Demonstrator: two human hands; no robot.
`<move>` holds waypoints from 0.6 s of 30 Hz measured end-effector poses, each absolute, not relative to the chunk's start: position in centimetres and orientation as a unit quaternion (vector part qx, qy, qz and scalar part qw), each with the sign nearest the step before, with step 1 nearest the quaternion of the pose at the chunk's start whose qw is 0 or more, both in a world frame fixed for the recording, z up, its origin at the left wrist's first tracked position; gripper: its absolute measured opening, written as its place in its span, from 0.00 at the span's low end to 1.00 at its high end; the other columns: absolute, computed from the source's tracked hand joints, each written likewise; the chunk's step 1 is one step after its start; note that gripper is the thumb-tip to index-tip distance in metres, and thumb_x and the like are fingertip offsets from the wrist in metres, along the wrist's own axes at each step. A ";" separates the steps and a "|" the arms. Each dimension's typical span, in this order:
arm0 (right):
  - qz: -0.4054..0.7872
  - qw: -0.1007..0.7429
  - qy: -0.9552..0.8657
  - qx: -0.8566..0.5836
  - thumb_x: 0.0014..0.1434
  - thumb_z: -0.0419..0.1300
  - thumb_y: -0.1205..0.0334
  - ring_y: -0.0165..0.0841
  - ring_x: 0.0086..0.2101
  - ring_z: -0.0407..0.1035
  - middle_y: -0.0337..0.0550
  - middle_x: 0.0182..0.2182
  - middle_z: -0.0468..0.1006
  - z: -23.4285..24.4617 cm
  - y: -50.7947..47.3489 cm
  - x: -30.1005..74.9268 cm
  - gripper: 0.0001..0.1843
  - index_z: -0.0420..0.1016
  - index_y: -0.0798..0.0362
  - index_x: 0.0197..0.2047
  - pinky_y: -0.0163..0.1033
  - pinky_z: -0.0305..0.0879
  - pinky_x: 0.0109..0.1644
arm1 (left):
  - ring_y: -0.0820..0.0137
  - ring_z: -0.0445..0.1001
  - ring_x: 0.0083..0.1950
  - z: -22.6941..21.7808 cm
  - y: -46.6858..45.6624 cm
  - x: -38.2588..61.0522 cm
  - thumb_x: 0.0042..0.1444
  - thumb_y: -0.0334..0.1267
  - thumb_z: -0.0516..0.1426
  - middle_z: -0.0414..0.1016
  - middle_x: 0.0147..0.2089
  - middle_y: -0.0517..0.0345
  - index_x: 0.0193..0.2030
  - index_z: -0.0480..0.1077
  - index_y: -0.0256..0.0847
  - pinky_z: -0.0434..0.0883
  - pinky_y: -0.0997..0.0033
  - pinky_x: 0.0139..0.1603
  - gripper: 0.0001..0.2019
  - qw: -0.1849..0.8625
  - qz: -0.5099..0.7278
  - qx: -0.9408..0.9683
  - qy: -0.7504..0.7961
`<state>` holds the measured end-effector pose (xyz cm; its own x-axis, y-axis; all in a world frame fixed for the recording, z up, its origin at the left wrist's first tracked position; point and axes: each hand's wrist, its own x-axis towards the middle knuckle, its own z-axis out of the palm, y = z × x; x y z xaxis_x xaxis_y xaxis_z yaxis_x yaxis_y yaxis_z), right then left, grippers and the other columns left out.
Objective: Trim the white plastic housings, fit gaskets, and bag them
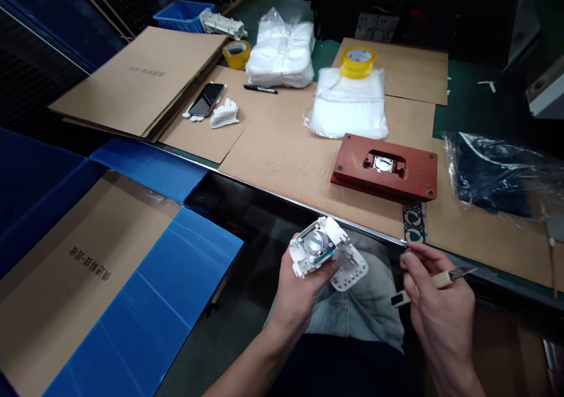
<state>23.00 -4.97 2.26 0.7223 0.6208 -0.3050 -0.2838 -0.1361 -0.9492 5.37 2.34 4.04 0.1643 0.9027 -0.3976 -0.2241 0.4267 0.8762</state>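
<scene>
My left hand [302, 285] grips a white plastic part [328, 253] with a round clear lens in its middle, held over my lap below the table edge. My right hand [434, 300] is closed round a slim beige-handled tool [434, 282], its metal tip pointing right and its dark end toward the part. On the cardboard just beyond lies a red-brown fixture block [388, 168] with a metal insert in its recess. A dark strip of ring-shaped stickers [414, 224] hangs over the table edge above my right hand.
Two stacks of white bags [282, 53] [348, 106], two yellow tape rolls [358, 62] [237, 53], a black marker [259, 89], a phone [206, 99] and white gloves [224, 115] lie on cardboard sheets. A blue crate lined with cardboard [88, 256] stands at left. A dark plastic-wrapped bundle [497, 174] lies right.
</scene>
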 end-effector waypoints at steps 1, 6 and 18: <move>0.370 0.638 -0.135 -0.661 0.52 0.74 0.57 0.31 0.35 0.72 0.47 0.41 0.79 1.7 -5.1 23.8 0.22 0.79 0.52 0.49 0.27 0.59 0.22 | 0.63 0.79 0.44 4.4 2.6 5.6 0.44 0.30 0.71 0.80 0.42 0.55 0.45 0.74 0.39 0.75 0.65 0.46 0.20 0.705 0.424 0.293 0.488; 0.568 0.598 -0.136 -0.549 0.48 0.76 0.52 0.36 0.37 0.77 0.50 0.50 0.80 0.3 -5.8 24.8 0.34 0.76 0.46 0.58 0.29 0.66 0.24 | 0.68 0.77 0.43 6.0 3.8 7.6 0.40 0.27 0.71 0.80 0.37 0.58 0.36 0.77 0.38 0.73 0.70 0.49 0.15 0.773 0.452 0.125 0.427; 0.238 0.632 -0.358 -0.645 0.40 0.79 0.64 0.35 0.45 0.78 0.48 0.52 0.80 13.1 4.5 38.3 0.37 0.80 0.47 0.56 0.27 0.76 0.38 | 0.56 0.71 0.64 4.8 5.7 6.7 0.53 0.36 0.67 0.72 0.62 0.44 0.61 0.62 0.43 0.61 0.55 0.66 0.30 0.817 0.372 0.209 0.389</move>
<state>38.26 4.51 13.07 0.6308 0.7620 0.1461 0.1615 0.0552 -0.9853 6.71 5.72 4.75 0.4208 0.7697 -0.4800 -0.4445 0.6362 0.6306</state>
